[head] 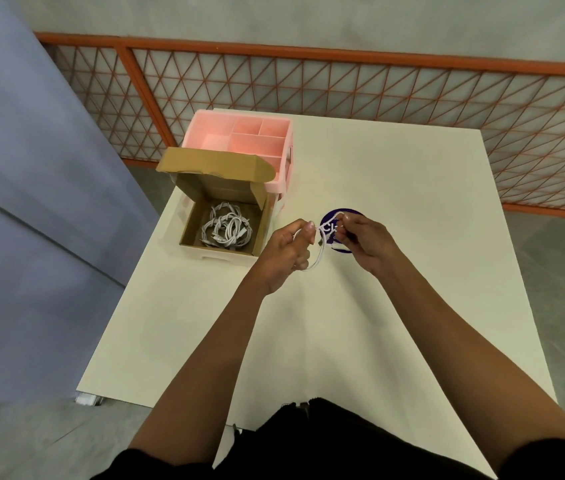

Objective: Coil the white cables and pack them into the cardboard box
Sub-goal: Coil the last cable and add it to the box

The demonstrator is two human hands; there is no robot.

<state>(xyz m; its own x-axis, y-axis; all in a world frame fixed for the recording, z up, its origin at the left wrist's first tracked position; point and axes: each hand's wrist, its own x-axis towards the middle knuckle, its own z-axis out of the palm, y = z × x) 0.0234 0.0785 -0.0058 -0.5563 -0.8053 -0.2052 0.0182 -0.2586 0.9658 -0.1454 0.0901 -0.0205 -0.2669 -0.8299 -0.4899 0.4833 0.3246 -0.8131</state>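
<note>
A thin white cable [319, 252] hangs in loops between my two hands above the white table [395, 306]. My left hand [288, 252] grips the looped part, thumb on top. My right hand [366, 240] pinches the cable's other stretch just above a purple round sticker [334, 216]. The open cardboard box [225, 223] stands to the left of my hands, its lid tilted up at the back. Several coiled white cables [225, 228] lie inside it.
A pink plastic organiser [239, 140] with several compartments stands right behind the box at the table's back left corner. An orange mesh fence [378, 91] runs behind the table. A blue-grey panel [31, 202] stands to the left.
</note>
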